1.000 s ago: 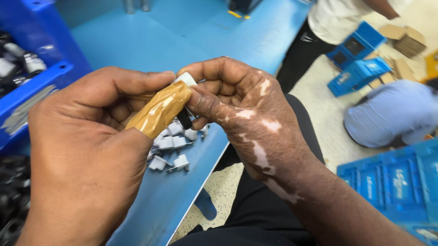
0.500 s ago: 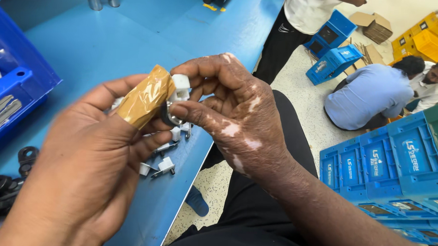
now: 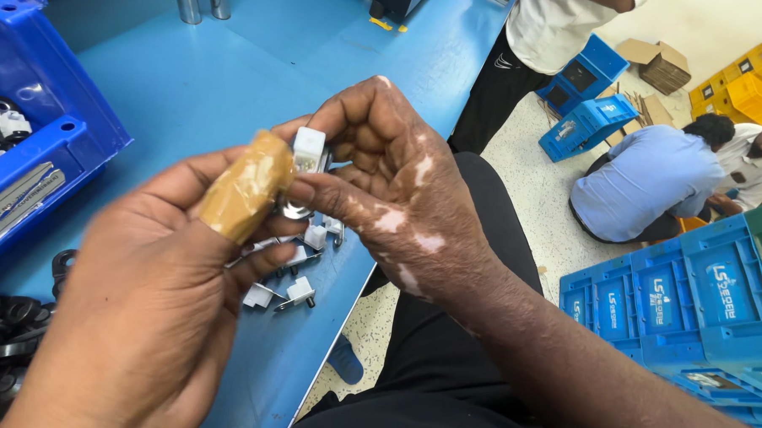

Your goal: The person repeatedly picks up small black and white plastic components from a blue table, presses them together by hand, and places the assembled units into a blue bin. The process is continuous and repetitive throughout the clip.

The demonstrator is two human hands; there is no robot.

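Blue table [image 3: 234,74] is the landmark. Above its near edge, left hand [image 3: 154,299] and right hand [image 3: 390,185] have risen since a second ago; the small white part [image 3: 307,151], formerly half hidden, now shows pinched between taped thumb [image 3: 245,197] and right fingers. Loose white parts [image 3: 290,274] lie below; blue bin [image 3: 30,117] at the table's left.
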